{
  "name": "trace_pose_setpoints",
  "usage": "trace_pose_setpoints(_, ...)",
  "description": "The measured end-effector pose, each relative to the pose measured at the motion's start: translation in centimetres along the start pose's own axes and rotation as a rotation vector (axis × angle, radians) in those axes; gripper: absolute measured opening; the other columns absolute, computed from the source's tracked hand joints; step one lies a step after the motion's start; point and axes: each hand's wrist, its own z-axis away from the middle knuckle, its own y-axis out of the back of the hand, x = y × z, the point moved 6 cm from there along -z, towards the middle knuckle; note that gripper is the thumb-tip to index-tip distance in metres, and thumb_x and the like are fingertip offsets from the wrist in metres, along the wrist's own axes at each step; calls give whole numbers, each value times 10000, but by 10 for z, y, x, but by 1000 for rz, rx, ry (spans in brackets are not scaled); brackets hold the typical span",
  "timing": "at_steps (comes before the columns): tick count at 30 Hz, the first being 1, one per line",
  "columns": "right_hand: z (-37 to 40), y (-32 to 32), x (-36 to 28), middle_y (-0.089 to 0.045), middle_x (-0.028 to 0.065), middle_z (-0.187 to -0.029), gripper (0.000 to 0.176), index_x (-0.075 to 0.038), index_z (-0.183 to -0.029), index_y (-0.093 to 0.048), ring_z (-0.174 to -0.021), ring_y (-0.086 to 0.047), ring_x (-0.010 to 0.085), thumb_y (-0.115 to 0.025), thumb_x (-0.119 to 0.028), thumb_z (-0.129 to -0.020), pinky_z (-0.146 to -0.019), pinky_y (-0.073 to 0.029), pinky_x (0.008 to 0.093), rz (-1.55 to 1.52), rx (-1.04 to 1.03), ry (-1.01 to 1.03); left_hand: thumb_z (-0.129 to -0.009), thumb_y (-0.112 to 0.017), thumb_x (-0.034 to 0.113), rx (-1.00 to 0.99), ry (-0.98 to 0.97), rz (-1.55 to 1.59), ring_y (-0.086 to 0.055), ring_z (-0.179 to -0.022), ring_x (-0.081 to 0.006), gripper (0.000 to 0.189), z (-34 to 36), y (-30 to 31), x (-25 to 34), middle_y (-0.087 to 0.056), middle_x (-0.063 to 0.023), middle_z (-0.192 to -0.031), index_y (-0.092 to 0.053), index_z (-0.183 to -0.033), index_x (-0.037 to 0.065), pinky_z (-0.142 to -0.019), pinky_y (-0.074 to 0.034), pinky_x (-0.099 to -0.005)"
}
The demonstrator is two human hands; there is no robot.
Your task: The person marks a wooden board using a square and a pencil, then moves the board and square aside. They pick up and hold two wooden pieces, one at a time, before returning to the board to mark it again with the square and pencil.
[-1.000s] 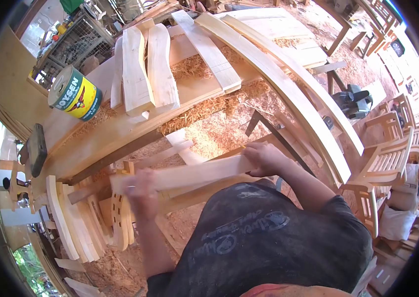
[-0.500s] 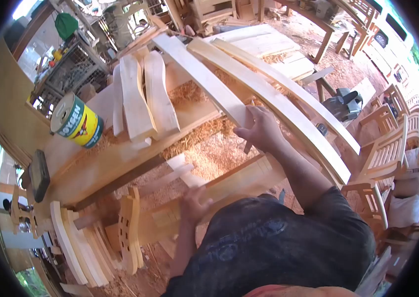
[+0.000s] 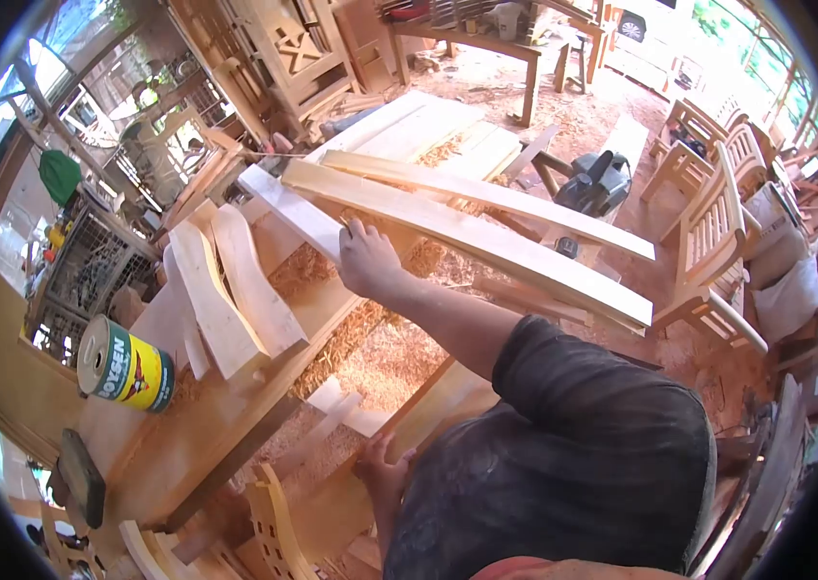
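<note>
My right hand (image 3: 370, 259) reaches forward across the bench, its fingers closed over a pale, narrow wooden board (image 3: 295, 211). The near part of that board is hidden by my hand and forearm. Right beside it lie a longer wooden plank (image 3: 486, 242) and a thinner strip (image 3: 534, 206), both slanting over the bench. My left hand (image 3: 385, 469) is low near my shirt with fingers apart, holding nothing, above a wide wooden board (image 3: 443, 398). Curved wooden pieces (image 3: 215, 295) rest on the bench left of my right hand.
A yellow and green paint can (image 3: 127, 365) sits on the bench's left, near a dark block (image 3: 82, 477). Wood shavings (image 3: 385, 353) cover the middle. A dark power tool (image 3: 594, 182) is at the far right, with wooden chairs (image 3: 710, 222) beyond. Slotted curved pieces (image 3: 278, 527) stand at lower left.
The view has shifted, and I lean further right. My right hand has moved forward along the board, with less of it showing beyond my fingers. My left hand is closer to my body.
</note>
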Motion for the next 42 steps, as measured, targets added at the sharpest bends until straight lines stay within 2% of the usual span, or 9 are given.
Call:
trace_pose_setpoints(6, 81, 65, 18, -561, 207, -1248, 510, 14, -1362, -525, -1212, -576, 404, -680, -246, -951, -1046, -478, 526, -253, 227, 222, -683, -943, 454, -43, -49, 75, -626, -1246, -330, 593, -6, -3, -9, -719, -67, -1268, -767, -1192, 205, -1046, -436, -524)
trace_pose_setpoints(12, 245, 66, 109, -672, 262, -1230, 418, -44, -1348, -541, -1098, -673, 433, -636, -148, -954, -943, -540, 519, -290, -71, -212, -728, -927, 366, -125, -218, 102, -656, -1149, -353, 506, -23, -1, 0, -719, -100, -1165, -751, -1149, 147, -1011, -484, -514)
trace_pose_setpoints(13, 279, 63, 120, -725, 224, -1096, 301, -62, -1261, -604, -1000, -700, 446, -616, -182, -985, -879, -546, 535, -289, 14, -257, -736, -925, 330, -141, -252, 107, -658, -1141, -360, 492, -29, -3, 5, -716, -109, -1164, -746, -1146, 128, -1003, -497, -510)
trace_pose_setpoints(19, 404, 65, 135, -717, 143, -1153, 249, -170, -1200, -692, -1045, -701, 417, -573, -338, -1059, -873, -570, 512, -217, -234, -414, -766, -881, 145, -276, -382, 118, -662, -1106, -380, 424, -58, -5, 64, -701, -155, -1146, -726, -1150, 54, -988, -533, -480)
trace_pose_setpoints(23, 417, 101, 143, -699, 123, -1183, 262, -182, -1182, -715, -1083, -698, 387, -617, -384, -1047, -889, -575, 499, -200, -239, -470, -797, -853, 99, -270, -486, 96, -676, -1073, -374, 392, -65, -14, 118, -702, -178, -1137, -730, -1162, 29, -965, -543, -459)
trace_pose_setpoints(30, 476, 168, 255, -737, 115, -1067, 180, -134, -1081, -742, -1006, -715, 374, -703, -292, -1004, -852, -580, 460, -233, 128, -443, -853, -843, 221, -462, -446, 170, -736, -982, -302, 390, -16, -87, 229, -760, -174, -1059, -756, -1189, 42, -880, -574, -418)
trace_pose_setpoints(35, 590, 234, 380, -743, 186, -975, 193, -94, -1104, -716, -954, -710, 409, -726, -247, -987, -813, -561, 486, -290, 274, -646, -840, -842, 194, -708, -558, 242, -748, -938, -277, 334, 46, -194, 354, -765, -157, -1029, -772, -1124, 33, -846, -586, -393)
trace_pose_setpoints(38, 675, 277, 451, -722, 227, -908, 234, -55, -1091, -687, -905, -697, 444, -744, -249, -973, -781, -542, 503, -263, 264, -986, -853, -831, 194, -790, -701, 237, -752, -896, -278, 304, 76, -247, 435, -768, -152, -1016, -773, -1105, 33, -817, -590, -388)
trace_pose_setpoints(42, 761, 343, 504, -670, 246, -811, 291, 8, -1001, -632, -807, -656, 449, -776, -239, -949, -710, -500, 496, -175, 381, -1033, -866, -817, 177, -875, -826, 245, -751, -861, -283, 278, 101, -293, 542, -766, -150, -1018, -770, -1102, 38, -792, -594, -385)
